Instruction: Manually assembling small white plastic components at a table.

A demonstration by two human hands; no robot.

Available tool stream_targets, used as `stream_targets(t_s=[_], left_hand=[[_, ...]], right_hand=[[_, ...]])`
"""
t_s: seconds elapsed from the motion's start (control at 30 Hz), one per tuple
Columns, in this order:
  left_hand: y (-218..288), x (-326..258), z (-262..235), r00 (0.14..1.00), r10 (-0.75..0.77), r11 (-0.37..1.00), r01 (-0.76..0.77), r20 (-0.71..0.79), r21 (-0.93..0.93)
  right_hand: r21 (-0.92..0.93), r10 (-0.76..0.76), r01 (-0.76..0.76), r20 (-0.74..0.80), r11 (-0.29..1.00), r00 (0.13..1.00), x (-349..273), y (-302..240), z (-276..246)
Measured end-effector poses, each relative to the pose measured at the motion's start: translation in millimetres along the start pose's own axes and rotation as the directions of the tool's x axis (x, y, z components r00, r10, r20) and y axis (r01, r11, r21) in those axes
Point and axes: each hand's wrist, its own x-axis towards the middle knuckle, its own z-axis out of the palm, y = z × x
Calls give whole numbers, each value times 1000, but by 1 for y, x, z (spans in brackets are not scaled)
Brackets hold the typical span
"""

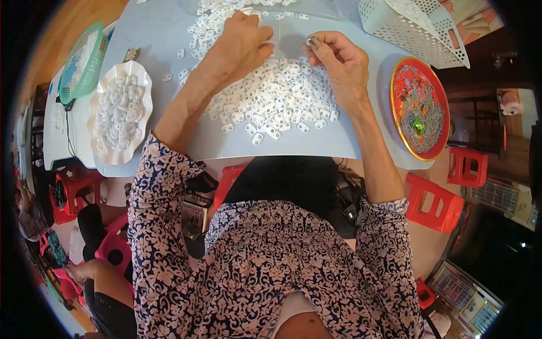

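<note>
Many small white plastic pieces, each with two holes, form a loose pile (271,101) on the pale blue-grey table (209,138). Over its far left part is my left hand (243,45), fingers curled together; what they hold, if anything, is hidden. My right hand (344,65) is at the pile's far right edge, thumb and forefinger pinched. A tiny whitish spot shows at those fingertips, too small to name. Beyond my left hand, a second heap of white pieces (217,20) reaches the far edge of the view.
At left stand a scalloped white dish (148,85) of white pieces and a green basket (100,62). At right are a red tray (446,113) of thin grey metal bits and a perforated white basket (389,34). Red stools (435,203) stand nearby; another person's legs (110,279) show lower left.
</note>
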Motion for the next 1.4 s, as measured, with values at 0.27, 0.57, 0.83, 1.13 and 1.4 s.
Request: stream_targets(t_s=[0.27, 0.57, 0.83, 1.13, 1.4], left_hand=[[14, 11, -9, 940, -294, 847, 339, 170, -409], [28, 12, 5, 843, -476, 285, 417, 250, -863], [42, 12, 2, 835, -469, 192, 414, 287, -890], [38, 9, 6, 841, -424, 119, 419, 335, -900], [29, 9, 11, 867, -461, 208, 315, 191, -926]], right_hand=[[-100, -72, 74, 27, 992, 997, -2, 1, -4], [86, -70, 67, 26, 994, 997, -2, -2, -1], [88, -51, 47, 51, 995, 997, 1, 1, -2], [71, -142, 139, 45, 988, 989, 0, 2, 6], [9, -144, 144, 45, 990, 989, 1, 6, 3]])
